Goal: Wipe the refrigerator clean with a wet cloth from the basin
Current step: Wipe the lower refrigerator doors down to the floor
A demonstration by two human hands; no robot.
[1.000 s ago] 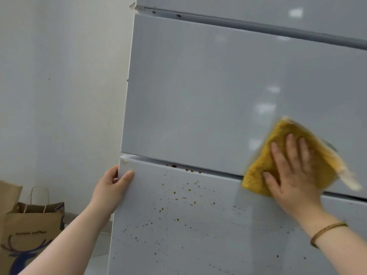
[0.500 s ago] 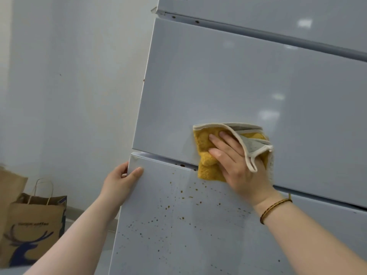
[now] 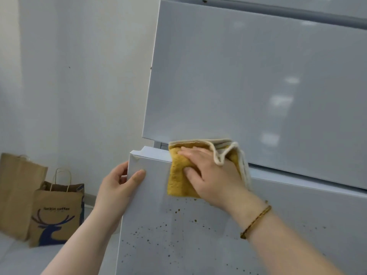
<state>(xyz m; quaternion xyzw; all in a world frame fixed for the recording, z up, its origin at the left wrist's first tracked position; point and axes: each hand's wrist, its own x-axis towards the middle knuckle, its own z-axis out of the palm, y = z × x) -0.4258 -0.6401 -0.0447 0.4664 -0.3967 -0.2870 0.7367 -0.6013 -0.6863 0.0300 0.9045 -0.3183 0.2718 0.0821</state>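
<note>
The right hand (image 3: 213,175) lies flat on a yellow cloth (image 3: 179,175), palm down, fingers straight and close together, pointing left toward the fridge's (image 3: 258,76) left edge. It presses the cloth against the top left part of the lower door (image 3: 198,245), just right of that door's upper left corner. The cloth is folded; its pale hemmed edge (image 3: 222,153) loops up over the back of the hand near the knuckles, and its upper edge sits in the gap between the lower door and the door above. The right forearm comes in from the bottom right corner of the view, rising to the wrist, which carries a thin brown bracelet (image 3: 256,222).

The left hand (image 3: 119,187) holds the lower door's left edge near its top corner. Its thumb (image 3: 137,175) lies across the door's front face and its fingers curl round behind the edge, so the hand grips the door. The left forearm rises from the bottom of the view, left of centre.

Brown specks (image 3: 174,211) dot the lower door's front below the cloth and spread down toward the bottom edge of the view. The upper door's face is glossy and shows pale reflections.

Left of the fridge, two brown paper bags (image 3: 57,213) stand on the floor by the wall (image 3: 79,76); the nearer one bears a blue deer print.
</note>
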